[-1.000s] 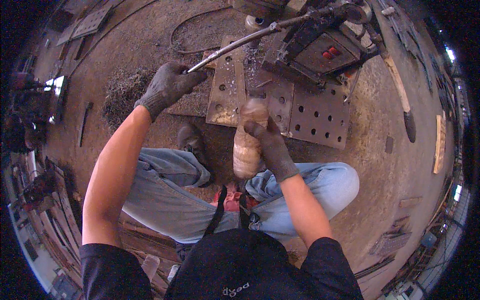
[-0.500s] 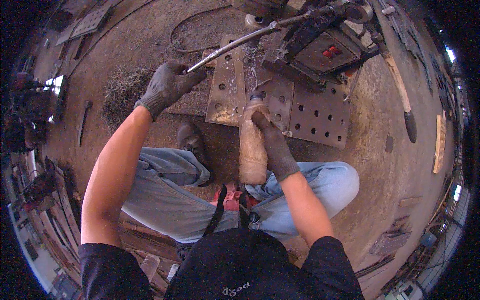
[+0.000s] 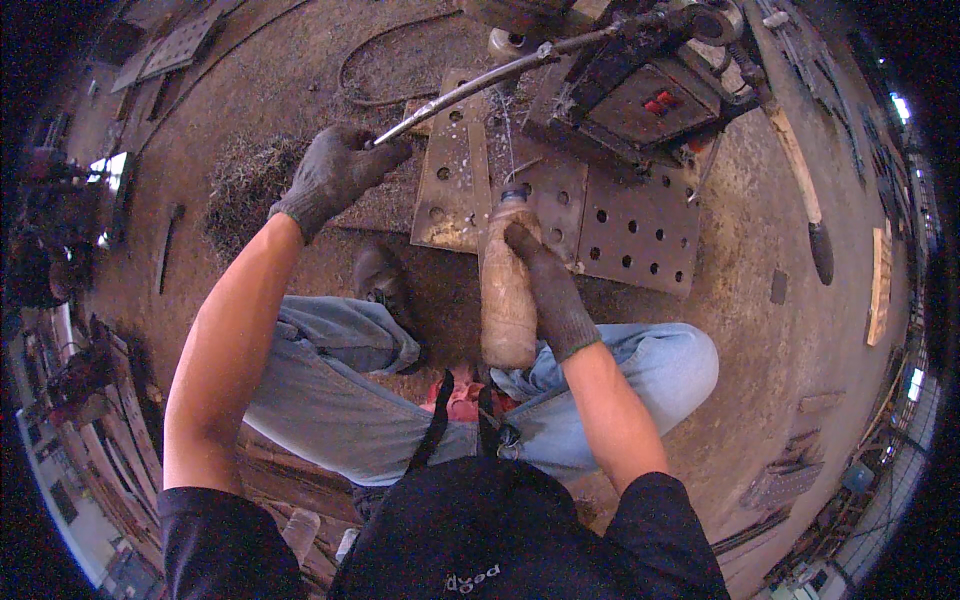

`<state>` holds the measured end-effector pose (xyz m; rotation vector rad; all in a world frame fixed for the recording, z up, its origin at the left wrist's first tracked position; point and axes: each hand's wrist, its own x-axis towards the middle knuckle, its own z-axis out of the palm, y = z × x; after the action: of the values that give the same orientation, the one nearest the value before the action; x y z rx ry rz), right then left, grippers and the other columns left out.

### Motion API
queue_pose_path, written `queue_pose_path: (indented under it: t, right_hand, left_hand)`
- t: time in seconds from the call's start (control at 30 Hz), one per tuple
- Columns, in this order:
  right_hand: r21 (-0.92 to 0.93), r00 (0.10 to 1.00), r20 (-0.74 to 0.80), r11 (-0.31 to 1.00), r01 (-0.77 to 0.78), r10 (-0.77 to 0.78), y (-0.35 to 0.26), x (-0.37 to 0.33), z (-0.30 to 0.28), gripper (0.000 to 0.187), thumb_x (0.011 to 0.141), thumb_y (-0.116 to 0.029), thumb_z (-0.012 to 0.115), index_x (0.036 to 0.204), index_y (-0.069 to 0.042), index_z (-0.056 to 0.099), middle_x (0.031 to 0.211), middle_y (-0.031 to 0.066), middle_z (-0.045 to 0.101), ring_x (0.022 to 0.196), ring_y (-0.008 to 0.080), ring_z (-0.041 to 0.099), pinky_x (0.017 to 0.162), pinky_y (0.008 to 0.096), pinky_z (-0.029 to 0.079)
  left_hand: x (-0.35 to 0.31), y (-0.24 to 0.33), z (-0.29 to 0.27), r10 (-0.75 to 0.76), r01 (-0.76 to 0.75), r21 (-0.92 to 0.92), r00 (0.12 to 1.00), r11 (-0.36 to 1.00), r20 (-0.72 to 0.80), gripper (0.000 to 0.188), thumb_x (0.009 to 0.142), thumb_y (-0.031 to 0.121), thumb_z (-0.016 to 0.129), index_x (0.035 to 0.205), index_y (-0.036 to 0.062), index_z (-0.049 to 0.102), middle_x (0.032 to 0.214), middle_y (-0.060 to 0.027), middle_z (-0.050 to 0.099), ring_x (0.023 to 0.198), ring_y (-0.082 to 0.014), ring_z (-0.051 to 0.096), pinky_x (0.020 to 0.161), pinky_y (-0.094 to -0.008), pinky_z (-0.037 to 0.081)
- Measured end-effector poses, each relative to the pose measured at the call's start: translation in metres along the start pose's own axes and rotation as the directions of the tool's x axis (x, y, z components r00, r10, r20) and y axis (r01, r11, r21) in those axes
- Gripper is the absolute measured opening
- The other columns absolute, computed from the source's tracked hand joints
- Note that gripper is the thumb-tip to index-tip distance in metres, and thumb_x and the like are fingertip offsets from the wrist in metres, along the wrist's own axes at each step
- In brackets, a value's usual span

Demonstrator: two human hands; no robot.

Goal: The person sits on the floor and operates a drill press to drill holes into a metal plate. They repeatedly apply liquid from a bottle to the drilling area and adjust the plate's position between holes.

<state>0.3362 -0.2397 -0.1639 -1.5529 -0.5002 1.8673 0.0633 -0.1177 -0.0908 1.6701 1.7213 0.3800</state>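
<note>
My left hand (image 3: 342,175), in a dark work glove, is wrapped round the end of a long metal lever (image 3: 455,95). The lever slants up and right to a dark, greasy machine (image 3: 650,100). In my gloved right hand (image 3: 552,285) is a dirty, brownish plastic bottle (image 3: 508,310), its dark cap (image 3: 514,190) pointing away from me. From the cap a thin stream of liquid (image 3: 509,140) shoots toward the machine's base. Beneath it lie steel plates with drilled holes (image 3: 640,225), wet and spotted with white on the left one (image 3: 450,190).
A heap of metal shavings (image 3: 245,195) lies beyond my left forearm. To the left a hammer-like tool (image 3: 167,250) rests on the floor. A long wooden handle (image 3: 800,170) leans down at the right, near a wooden strip (image 3: 879,290). A hose (image 3: 345,75) loops at the back.
The liquid stream from the bottle reaches farther and shows more plainly. The bottle has shifted very slightly. My left hand stays on the lever in almost the same place.
</note>
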Motion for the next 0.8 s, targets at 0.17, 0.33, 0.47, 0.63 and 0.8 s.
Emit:
queue_pose_path:
  t: [0.17, 0.33, 0.47, 0.63, 0.8]
  right_hand:
    - [0.053, 0.994, 0.001, 0.993, 0.106, -0.106, -0.003, -0.008, 0.006, 0.065, 0.088, -0.050, 0.070, 0.129, -0.003, 0.054, 0.105, 0.0096, 0.063, 0.088, 0.0202, 0.066, 0.075, 0.0375, 0.057]
    - [0.065, 0.982, 0.047, 0.982, 0.177, -0.180, -0.015, -0.022, 0.015, 0.064, 0.087, -0.046, 0.072, 0.129, -0.003, 0.052, 0.108, 0.0097, 0.062, 0.091, 0.0209, 0.065, 0.076, 0.0373, 0.057]
    - [0.014, 0.977, 0.053, 0.978, 0.207, -0.207, -0.009, -0.019, 0.011, 0.068, 0.085, -0.046, 0.073, 0.131, -0.002, 0.051, 0.113, 0.0101, 0.061, 0.097, 0.0214, 0.064, 0.081, 0.0370, 0.056]
    - [0.004, 0.976, 0.062, 0.978, 0.209, -0.209, -0.005, -0.014, 0.009, 0.078, 0.081, -0.051, 0.076, 0.135, -0.001, 0.050, 0.120, 0.0112, 0.062, 0.105, 0.0235, 0.063, 0.089, 0.0376, 0.053]
    - [-0.017, 0.978, 0.047, 0.979, 0.205, -0.204, -0.014, -0.023, 0.016, 0.069, 0.085, -0.047, 0.072, 0.132, -0.002, 0.051, 0.116, 0.0107, 0.061, 0.099, 0.0217, 0.064, 0.082, 0.0364, 0.056]
  left_hand:
    - [0.004, -0.005, 0.004, 0.011, -0.010, 0.040, 1.000, 0.999, -0.010, 0.052, 0.081, 0.053, 0.072, 0.089, 0.0022, 0.077, 0.074, -0.0122, 0.073, 0.067, -0.0210, 0.069, 0.068, -0.0368, 0.053]
    - [0.006, -0.014, 0.006, 0.037, -0.037, -0.019, 0.999, 0.999, 0.005, 0.053, 0.082, 0.055, 0.071, 0.088, 0.0027, 0.077, 0.073, -0.0125, 0.072, 0.067, -0.0207, 0.069, 0.067, -0.0361, 0.052]
    - [0.005, -0.009, 0.005, 0.017, -0.017, -0.013, 1.000, 1.000, 0.002, 0.054, 0.082, 0.056, 0.071, 0.086, 0.0024, 0.077, 0.072, -0.0133, 0.071, 0.067, -0.0213, 0.069, 0.067, -0.0366, 0.052]
    - [0.006, -0.010, 0.006, 0.012, -0.012, 0.014, 1.000, 1.000, -0.008, 0.055, 0.081, 0.056, 0.071, 0.086, 0.0023, 0.077, 0.072, -0.0149, 0.071, 0.068, -0.0238, 0.069, 0.068, -0.0381, 0.052]
    - [0.005, -0.011, 0.006, 0.001, 0.000, 0.035, 1.000, 0.999, -0.007, 0.055, 0.081, 0.057, 0.070, 0.087, 0.0027, 0.077, 0.072, -0.0149, 0.071, 0.069, -0.0253, 0.070, 0.069, -0.0389, 0.052]
